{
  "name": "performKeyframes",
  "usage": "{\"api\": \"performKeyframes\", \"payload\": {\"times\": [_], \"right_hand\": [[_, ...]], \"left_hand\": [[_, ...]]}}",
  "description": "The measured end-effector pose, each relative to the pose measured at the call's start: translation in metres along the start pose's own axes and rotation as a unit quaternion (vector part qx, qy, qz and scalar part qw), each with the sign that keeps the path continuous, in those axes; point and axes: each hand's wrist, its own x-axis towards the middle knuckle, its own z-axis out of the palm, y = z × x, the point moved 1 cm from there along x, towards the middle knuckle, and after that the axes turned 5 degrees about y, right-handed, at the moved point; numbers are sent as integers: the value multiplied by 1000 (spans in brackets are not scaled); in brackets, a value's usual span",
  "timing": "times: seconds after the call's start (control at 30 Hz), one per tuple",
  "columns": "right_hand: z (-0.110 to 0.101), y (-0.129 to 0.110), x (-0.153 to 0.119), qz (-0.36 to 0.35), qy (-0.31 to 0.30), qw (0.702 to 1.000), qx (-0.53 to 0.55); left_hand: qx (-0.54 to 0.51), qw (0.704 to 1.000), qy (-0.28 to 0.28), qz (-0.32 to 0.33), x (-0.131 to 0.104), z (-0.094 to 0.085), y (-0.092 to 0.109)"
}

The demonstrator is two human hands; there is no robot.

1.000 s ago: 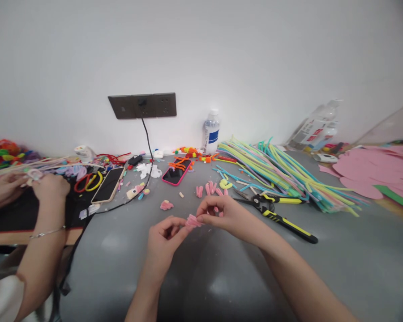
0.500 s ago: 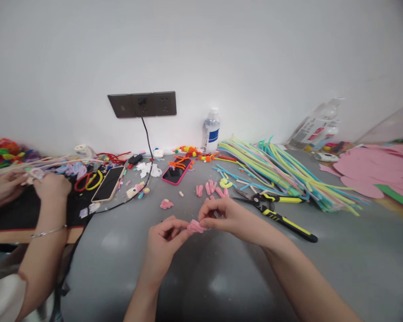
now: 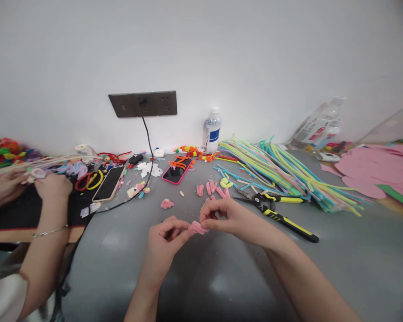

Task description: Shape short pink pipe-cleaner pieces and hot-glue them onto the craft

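Ridged pink piece (image 3: pixel 198 227) of soft, fuzzy material, held over the smooth grey counter (image 3: pixel 356 268), left of the metal-bladed cutter (image 3: pixel 272 215) and nearer the viewer. Its long axis runs crosswise, one end toward each hand. The left hand (image 3: pixel 164 237) pinches the left end, thumb against forefinger; the right hand (image 3: pixel 226 217), fingers curled, pinches the right end. Short, fuzzy pink strips (image 3: pixel 211 187) lie just left of the cutter.

A labelled bottle (image 3: pixel 212 130) stands beyond the hands (image 3: pixel 164 238), a pink-edged phone (image 3: pixel 172 175) lies nearer them on the worktop (image 3: pixel 359 255), a beige-edged phone (image 3: pixel 109 184) rests off to their left, and pink paper sheets (image 3: pixel 366 171) spread well to their right.
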Motion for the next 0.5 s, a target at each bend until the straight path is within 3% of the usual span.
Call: {"api": "performKeyframes", "payload": {"times": [0.5], "right_hand": [[-2, -1, -2, 3, -19, 1000, 1]], "left_hand": [[0, 1000, -2, 8, -1, 0, -1]]}}
